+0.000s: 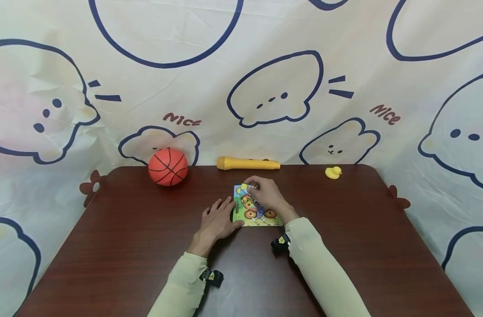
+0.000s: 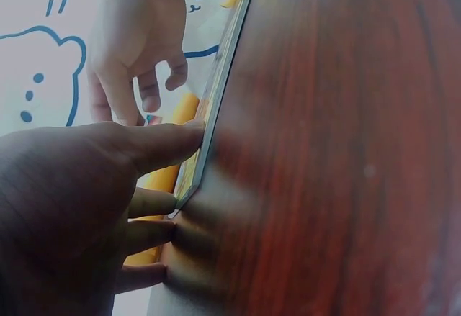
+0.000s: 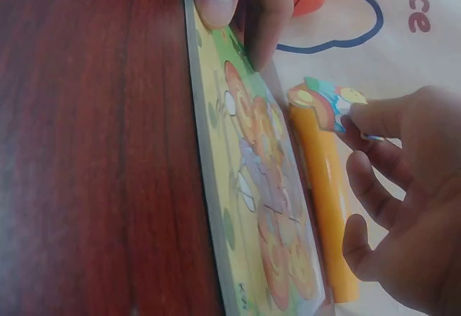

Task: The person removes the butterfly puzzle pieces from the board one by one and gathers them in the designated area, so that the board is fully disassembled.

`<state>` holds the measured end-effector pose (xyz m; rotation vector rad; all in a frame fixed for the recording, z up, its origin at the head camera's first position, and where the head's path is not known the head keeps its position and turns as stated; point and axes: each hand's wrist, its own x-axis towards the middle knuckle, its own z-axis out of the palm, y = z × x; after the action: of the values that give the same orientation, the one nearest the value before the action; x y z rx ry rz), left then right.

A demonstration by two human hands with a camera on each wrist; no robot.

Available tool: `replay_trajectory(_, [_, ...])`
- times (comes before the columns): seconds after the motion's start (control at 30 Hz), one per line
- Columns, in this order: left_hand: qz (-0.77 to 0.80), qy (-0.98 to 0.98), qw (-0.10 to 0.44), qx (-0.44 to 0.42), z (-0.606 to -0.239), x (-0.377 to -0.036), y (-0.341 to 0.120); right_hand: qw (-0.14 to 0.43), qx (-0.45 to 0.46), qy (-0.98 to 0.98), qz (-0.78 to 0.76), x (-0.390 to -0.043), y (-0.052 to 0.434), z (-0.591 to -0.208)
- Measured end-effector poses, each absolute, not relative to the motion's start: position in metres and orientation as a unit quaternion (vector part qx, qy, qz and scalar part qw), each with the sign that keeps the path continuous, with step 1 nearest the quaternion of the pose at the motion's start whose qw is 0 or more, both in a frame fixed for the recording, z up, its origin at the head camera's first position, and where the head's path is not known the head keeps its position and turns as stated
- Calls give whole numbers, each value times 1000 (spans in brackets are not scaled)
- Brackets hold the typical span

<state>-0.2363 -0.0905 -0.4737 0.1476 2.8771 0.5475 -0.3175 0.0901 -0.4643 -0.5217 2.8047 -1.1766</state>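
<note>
A colourful picture puzzle board point(image 1: 252, 215) lies flat on the dark table, seen edge-on in the left wrist view as puzzle board point(image 2: 220, 86) and close up as puzzle board point(image 3: 256, 193). My left hand point(image 1: 221, 212) lies flat beside its left edge, fingers straight, with the thumb point(image 2: 169, 140) pressed against the board's rim. My right hand point(image 1: 254, 186) hovers over the board's far corner and pinches a small puzzle piece point(image 3: 322, 104) between fingertips, a little above the board. The picture shows orange round shapes on green.
An orange basketball point(image 1: 168, 166), a yellow tube-shaped toy point(image 1: 248, 164) and a small yellow rubber duck point(image 1: 333, 172) sit along the table's far edge. A cartoon-printed cloth hangs behind. Bare wood table point(image 1: 126, 229) lies left, right and in front of the board.
</note>
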Motion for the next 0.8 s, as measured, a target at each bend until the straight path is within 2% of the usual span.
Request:
replay_trajectory(0.5, [185,976,97,53,-474,-236,-91,-3,-203,902,-381,-290,107,-459])
replay_trajectory(0.8, [179,978,96,55,-473,-235,-92,9,-223,902,-369,-272,113,-459])
